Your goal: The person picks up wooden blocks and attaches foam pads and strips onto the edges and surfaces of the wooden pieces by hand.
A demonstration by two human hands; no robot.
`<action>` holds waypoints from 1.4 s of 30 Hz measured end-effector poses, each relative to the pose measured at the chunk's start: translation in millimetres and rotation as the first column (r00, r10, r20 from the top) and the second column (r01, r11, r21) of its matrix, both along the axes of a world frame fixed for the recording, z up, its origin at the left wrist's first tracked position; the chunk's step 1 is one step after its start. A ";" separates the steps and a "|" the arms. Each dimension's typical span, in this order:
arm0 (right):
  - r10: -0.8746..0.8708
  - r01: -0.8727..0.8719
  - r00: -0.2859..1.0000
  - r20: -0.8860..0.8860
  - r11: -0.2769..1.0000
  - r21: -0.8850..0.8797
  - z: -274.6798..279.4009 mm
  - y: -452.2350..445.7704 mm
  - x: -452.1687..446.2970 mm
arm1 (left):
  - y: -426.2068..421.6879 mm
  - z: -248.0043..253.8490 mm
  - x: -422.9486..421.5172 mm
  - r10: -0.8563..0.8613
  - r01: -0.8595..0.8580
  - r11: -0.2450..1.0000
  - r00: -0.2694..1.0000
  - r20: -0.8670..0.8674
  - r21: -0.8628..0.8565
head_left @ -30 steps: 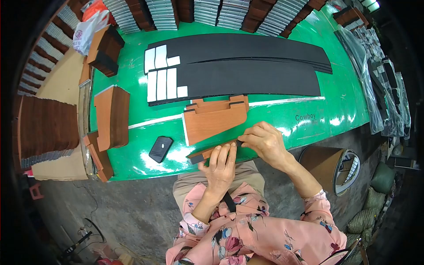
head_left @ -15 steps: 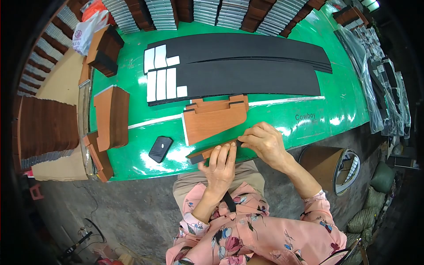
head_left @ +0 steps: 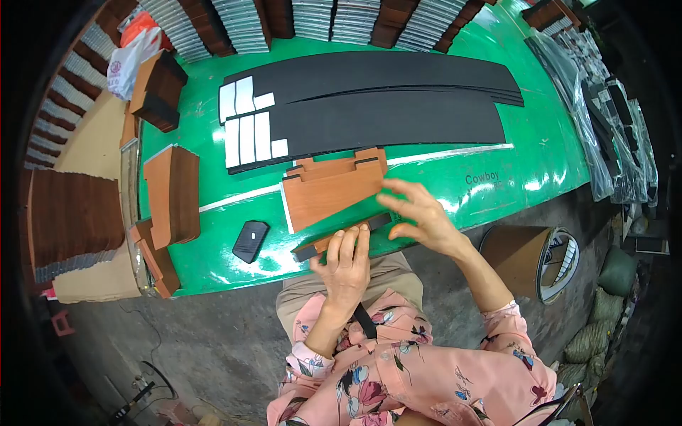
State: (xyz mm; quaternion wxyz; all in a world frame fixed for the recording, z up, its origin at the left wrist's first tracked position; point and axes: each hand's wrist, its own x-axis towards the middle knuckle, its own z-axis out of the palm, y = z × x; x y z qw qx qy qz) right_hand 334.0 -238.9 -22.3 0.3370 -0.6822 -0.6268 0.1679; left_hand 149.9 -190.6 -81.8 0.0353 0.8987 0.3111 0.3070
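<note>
At the table's front edge my left hand grips a narrow wood-grain piece with black ends, its fingers laid over the top face. My right hand is off the piece, to its right, with fingers apart and nothing in them. Just beyond lies a small stack of brown wood-grain panels with notched tops and a pale left edge. A small black rectangular object rests on the green surface to the left. The underside of the held piece is hidden.
Long black strips with white patches lie across the green table. Brown panel stacks stand at left, with a white plastic bag behind. Plastic-wrapped parts line the right edge. A brown drum stands on the floor.
My right hand has let go of the piece's right end, lifted away and spread its fingers. The black right end now shows. My left hand stays on the piece. The view has shifted slightly.
</note>
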 end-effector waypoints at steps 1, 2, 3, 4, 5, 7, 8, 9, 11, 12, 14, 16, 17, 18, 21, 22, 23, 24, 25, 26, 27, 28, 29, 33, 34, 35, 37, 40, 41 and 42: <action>-0.003 0.003 1.000 0.001 1.000 0.001 -1.8 -3.9 5.5 | 0.3 -0.1 -0.4 -0.006 0.006 1.000 1.000 -0.005 0.000; -0.051 0.050 0.996 -0.080 0.999 -0.018 -5.8 -9.1 10.6 | 0.2 0.1 -1.6 -0.013 0.013 1.000 1.000 -0.014 0.001; -0.102 0.097 0.982 -0.160 0.995 -0.038 -7.1 -12.3 12.2 | 0.2 -0.3 -2.3 -0.017 0.017 1.000 1.000 -0.016 0.004; -0.126 0.124 0.983 -0.133 0.992 -0.026 -3.7 -14.9 11.4 | 0.1 -1.5 -2.0 -0.015 0.015 1.000 1.000 -0.021 -0.002; -0.133 0.132 0.982 -0.133 0.991 -0.023 -4.2 -17.5 11.1 | -0.3 -2.2 -1.2 -0.013 0.013 1.000 1.000 -0.023 -0.007; -0.075 0.073 0.995 -0.069 0.997 -0.036 -7.7 -21.3 10.6 | -0.3 -2.3 -0.8 -0.019 0.019 1.000 1.000 -0.023 -0.002; -0.078 0.076 0.994 -0.071 0.997 -0.031 -9.5 -21.9 9.0 | -0.5 -1.9 -0.9 -0.015 0.015 1.000 1.000 -0.026 -0.001; -0.080 0.078 0.994 -0.073 0.997 -0.025 -11.4 -21.7 6.7 | -1.0 -0.7 -0.1 -0.017 0.017 1.000 0.999 -0.029 0.005; -0.083 0.082 0.993 -0.078 0.997 -0.012 -14.4 -20.4 3.2 | -1.4 2.0 1.5 0.003 -0.003 1.000 1.000 0.012 -0.017; -0.071 0.072 0.995 -0.069 0.997 0.016 -15.4 -19.8 2.0 | -1.5 2.5 1.5 0.001 -0.001 1.000 1.000 0.009 -0.011; -0.062 0.065 0.996 -0.061 0.997 0.047 -15.8 -17.2 -0.7 | -1.6 2.4 1.6 0.001 -0.001 1.000 1.000 0.013 -0.021; -0.051 0.053 0.999 -0.016 0.990 0.127 -15.6 -12.5 -4.4 | -2.4 -1.3 0.1 -0.011 0.011 1.000 1.000 -0.001 -0.022; -0.053 0.055 0.998 -0.018 0.990 0.130 -14.2 -9.2 -6.6 | -2.7 -2.4 -0.2 -0.019 0.019 0.999 1.000 -0.013 -0.028; -0.041 0.033 0.998 0.051 0.988 0.153 -11.7 -5.4 -9.0 | -2.8 -2.1 -0.1 -0.021 0.020 0.999 1.000 -0.016 -0.025; -0.010 -0.012 0.990 0.138 0.987 0.157 -6.2 3.1 -13.5 | -2.6 -0.3 0.0 -0.006 0.006 1.000 0.999 -0.031 -0.008; 0.011 -0.033 0.987 0.158 0.990 0.139 -5.8 5.3 -14.0 | -2.2 2.4 0.7 0.002 -0.002 1.000 1.000 -0.031 0.002; 0.017 -0.039 0.987 0.157 0.990 0.139 -6.3 6.6 -13.3 | -1.9 3.8 1.1 0.012 -0.012 1.000 0.999 -0.031 0.012; 0.037 -0.055 0.989 0.144 0.991 0.126 -6.9 7.2 -12.0 | -1.8 3.3 1.0 0.019 -0.019 1.000 0.999 -0.032 0.011; 0.056 -0.071 0.990 0.131 0.991 0.112 -7.5 7.8 -10.8 | -1.7 2.7 1.1 0.017 -0.017 1.000 0.999 -0.028 0.016; 0.063 -0.077 0.989 0.131 0.991 0.110 -9.0 8.5 -10.1 | -1.7 2.0 1.4 0.015 -0.015 1.000 1.000 -0.025 0.020; 0.077 -0.090 0.992 0.103 0.988 0.129 -11.2 9.2 -9.8 | -1.7 2.0 1.7 0.021 -0.020 1.000 0.999 -0.026 0.017; 0.091 -0.101 0.993 0.076 0.984 0.148 -12.6 9.7 -9.4 | -1.5 2.2 1.9 0.022 -0.021 1.000 0.999 -0.028 0.022; 0.095 -0.105 0.993 0.075 0.984 0.146 -13.2 10.4 -8.7 | -1.5 2.1 2.1 0.023 -0.022 0.999 0.999 -0.030 0.026; 0.127 -0.137 0.989 0.069 0.978 0.157 -13.5 11.7 -7.1 | -0.7 0.4 1.4 0.022 -0.021 1.000 1.000 -0.023 0.023; 0.132 -0.141 0.989 0.071 0.978 0.152 -13.3 11.8 -6.8 | -0.8 0.8 1.5 0.019 -0.019 1.000 1.000 -0.020 0.022; 0.133 -0.142 0.989 0.071 0.978 0.150 -13.5 11.9 -6.7 | -0.8 0.8 1.5 0.017 -0.017 1.000 1.000 -0.017 0.021; 0.133 -0.139 0.990 0.051 0.977 0.160 -14.0 11.9 -6.7 | -0.7 -0.8 1.0 0.017 -0.017 1.000 1.000 -0.017 0.024; 0.136 -0.143 0.989 0.054 0.978 0.154 -14.0 11.9 -7.0 | -0.6 -0.7 1.2 0.017 -0.016 1.000 1.000 -0.019 0.026; 0.138 -0.144 0.989 0.054 0.978 0.153 -14.4 11.9 -7.0 | -0.5 -0.4 1.3 0.016 -0.015 1.000 1.000 -0.020 0.026; 0.137 -0.145 0.989 0.059 0.978 0.149 -15.1 11.7 -7.0 | -0.8 -0.3 1.1 0.018 -0.017 1.000 1.000 -0.020 0.025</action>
